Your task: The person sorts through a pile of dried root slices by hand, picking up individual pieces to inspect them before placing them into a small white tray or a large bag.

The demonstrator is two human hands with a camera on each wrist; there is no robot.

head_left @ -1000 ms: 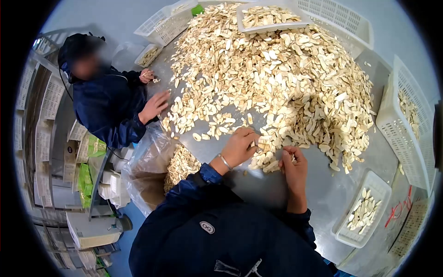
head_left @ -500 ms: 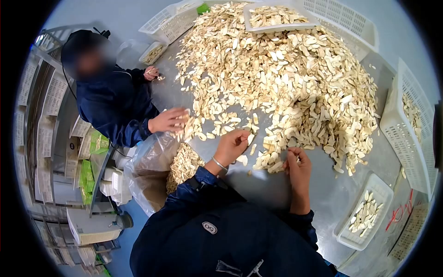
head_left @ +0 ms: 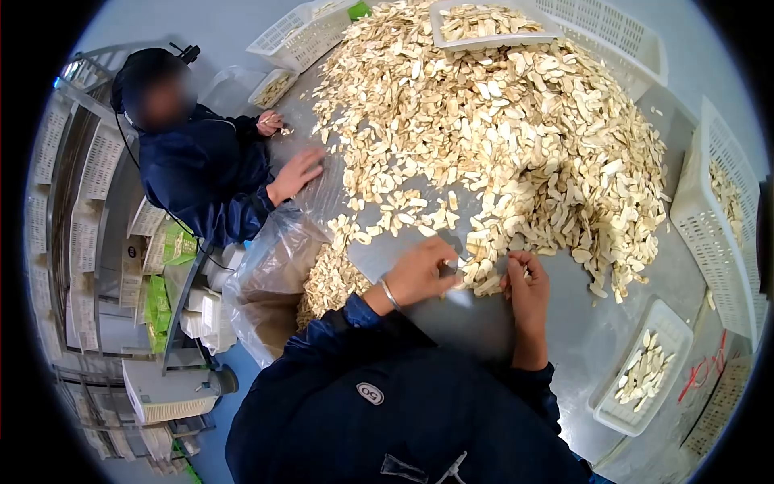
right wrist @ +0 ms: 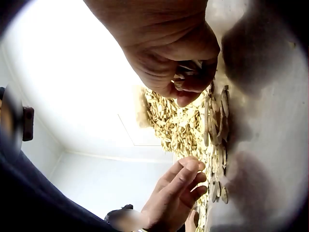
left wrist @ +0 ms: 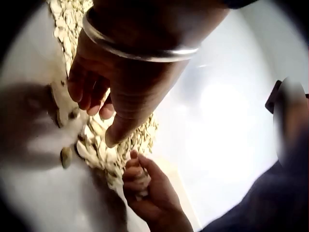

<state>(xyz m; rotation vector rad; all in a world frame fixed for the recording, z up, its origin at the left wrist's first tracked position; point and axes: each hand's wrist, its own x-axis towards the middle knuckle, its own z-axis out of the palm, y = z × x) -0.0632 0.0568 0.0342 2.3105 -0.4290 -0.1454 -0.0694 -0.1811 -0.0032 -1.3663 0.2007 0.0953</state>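
Note:
A big heap of pale, dried-looking oval slices [head_left: 484, 129] spreads over the metal table [head_left: 580, 339]. My left hand [head_left: 418, 274], with a silver bangle at the wrist, hovers at the heap's near edge. Its fingers are loosely bent with the thumb apart, and nothing shows between them in the left wrist view. To its right, my right hand [head_left: 529, 294] curls its fingers round a few slices [right wrist: 188, 70], which peek out of the palm in the right wrist view. Several loose slices [left wrist: 91, 145] lie below the left fingertips.
A small white tray [head_left: 601, 403] with some slices stands at the right, near red-handled scissors [head_left: 700, 373]. White baskets [head_left: 693, 218] ring the table. At left, a plastic-lined sack [head_left: 258, 282] holds slices, and another person [head_left: 201, 169] works at the heap. Shelving [head_left: 89, 218] stands behind.
My left hand swung left, its fingers pinched together, then came back right with them parted. My right hand stays by the heap's edge. The other person's hand reached into slices and drew back.

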